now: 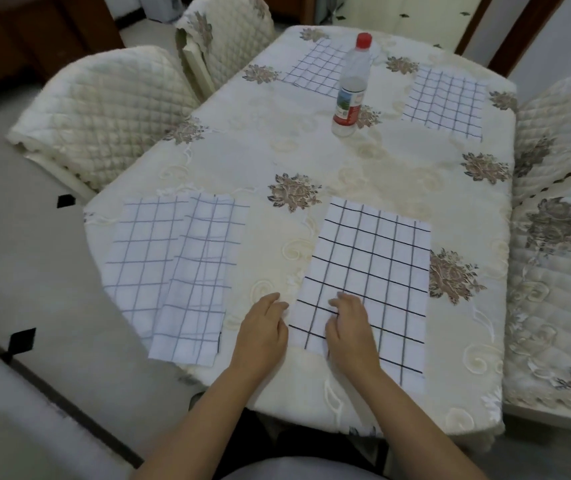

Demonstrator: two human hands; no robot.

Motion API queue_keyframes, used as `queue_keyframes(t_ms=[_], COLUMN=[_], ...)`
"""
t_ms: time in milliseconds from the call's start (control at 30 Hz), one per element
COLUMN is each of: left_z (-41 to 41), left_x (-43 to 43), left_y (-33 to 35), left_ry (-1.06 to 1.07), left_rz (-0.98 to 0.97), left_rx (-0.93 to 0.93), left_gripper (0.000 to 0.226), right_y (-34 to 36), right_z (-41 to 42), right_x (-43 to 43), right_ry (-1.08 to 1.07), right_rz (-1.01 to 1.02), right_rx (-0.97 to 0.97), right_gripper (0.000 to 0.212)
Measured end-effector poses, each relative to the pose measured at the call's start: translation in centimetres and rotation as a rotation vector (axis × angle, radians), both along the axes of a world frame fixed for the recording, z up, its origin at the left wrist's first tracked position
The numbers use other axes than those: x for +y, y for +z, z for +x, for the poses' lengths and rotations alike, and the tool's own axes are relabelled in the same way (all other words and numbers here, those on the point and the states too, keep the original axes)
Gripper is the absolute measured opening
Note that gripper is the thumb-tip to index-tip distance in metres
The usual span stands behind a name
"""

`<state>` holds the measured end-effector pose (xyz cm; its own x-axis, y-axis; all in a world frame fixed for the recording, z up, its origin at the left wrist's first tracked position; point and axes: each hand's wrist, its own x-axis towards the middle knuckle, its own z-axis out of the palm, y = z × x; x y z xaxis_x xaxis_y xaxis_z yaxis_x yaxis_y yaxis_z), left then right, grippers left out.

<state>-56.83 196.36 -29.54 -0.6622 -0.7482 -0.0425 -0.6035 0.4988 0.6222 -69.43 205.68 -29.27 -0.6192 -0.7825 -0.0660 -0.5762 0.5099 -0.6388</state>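
The bench point(363, 161) fills most of the view, draped in a cream tablecloth embroidered with brown flowers. Quilted cream chairs stand around it: one at the left point(104, 116), one at the far left corner point(228, 32) and one along the right side point(561, 237).

On the near part of the bench lies the black-checked cloth point(374, 265), spread flat, its near end reaching the bench's front edge. To its left, apart from it, lie two grey-checked cloths: the left one point(142, 258) flat, and the other point(197, 289) overlapping its right side. At the far end lie two more checked cloths, one at the far left point(318, 64) and one at the far right point(446, 102). A clear plastic bottle point(351, 84) with a red cap stands upright between them, just in front of the far left one.

Both hands are at the near left corner of the black-checked cloth. The left hand point(265, 327) rests palm down on the tablecloth, fingers loosely spread, with the fingertips touching the cloth's left edge. The right hand point(351, 327) lies on the cloth itself, fingers bent and fingertips on the fabric, which wrinkles slightly by the thumb; whether it pinches the fabric or only presses on it, I cannot tell.
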Motion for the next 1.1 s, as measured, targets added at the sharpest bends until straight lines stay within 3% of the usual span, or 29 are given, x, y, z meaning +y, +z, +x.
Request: queue_keyframes(t_ms=[267, 367, 467, 733, 833, 1000, 1100], left_z=[7.3, 9.7, 11.0, 10.8, 10.7, 10.1, 9.8], left_x=[-4.6, -6.3, -7.5, -9.7, -10.0, -11.0, -11.6], left_y=[0.2, 0.5, 0.9, 1.7, 1.9, 2.4, 2.6], left_ry=[0.294, 0.352, 0.272, 0.077, 0.06, 0.055, 0.073], left_rz=[0.023, 0.068, 0.091, 0.122, 0.144, 0.253, 0.326], left_rx=[-0.09, -0.154, -0.234, -0.373, -0.362, -0.308, -0.292], left_gripper=[0.035, 0.04, 0.042, 0.045, 0.047, 0.051, 0.049], right_y=[0.9, 1.4, 2.2, 2.5, 2.7, 3.2, 3.4], right_z=[7.2, 9.5, 10.9, 12.3, 12.4, 13.3, 14.0], right_x=[-5.7, -8.0, -10.3, -14.6, -14.9, -15.4, -15.6], right_ry=[0.24, 0.122, -0.024, -0.439, -0.47, -0.423, -0.415], right_rz=[0.066, 0.127, 0.161, 0.154, 0.136, 0.185, 0.192], right_rx=[-0.198, -0.435, -0.606, -0.959, -1.007, -1.025, -1.034], right_gripper=[0.03, 0.032, 0.034, 0.012, 0.007, 0.025, 0.023])
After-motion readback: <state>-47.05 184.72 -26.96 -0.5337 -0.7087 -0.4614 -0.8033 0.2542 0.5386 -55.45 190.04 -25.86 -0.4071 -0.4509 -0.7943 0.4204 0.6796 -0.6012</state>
